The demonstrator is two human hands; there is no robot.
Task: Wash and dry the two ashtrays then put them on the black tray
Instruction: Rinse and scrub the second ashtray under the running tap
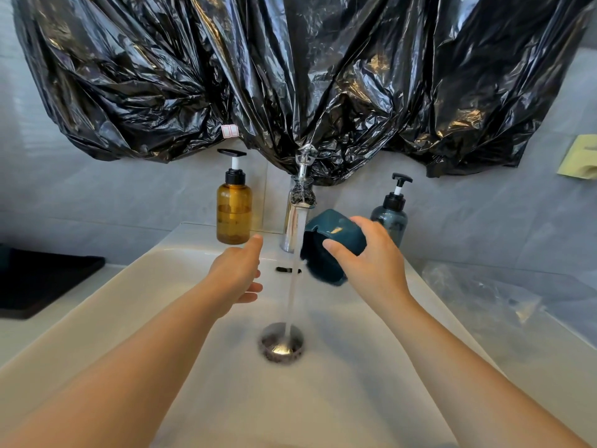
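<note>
A dark teal ashtray (329, 240) is tipped on its side over the white sink (181, 318), just right of the running water stream (295, 279). My right hand (371, 263) grips it from the right, thumb across its outer wall. My left hand (239, 270) hovers left of the stream with fingers apart and nothing in it. The black tray (42, 279) lies on the counter at the far left. A second ashtray is not in view.
The chrome tap (298, 208) stands behind the basin, the drain (281, 342) below it. An amber pump bottle (234, 208) and a dark blue pump bottle (391, 215) flank the tap. Black plastic sheeting (290, 76) covers the wall. Clear plastic wrap (484, 295) lies on the right counter.
</note>
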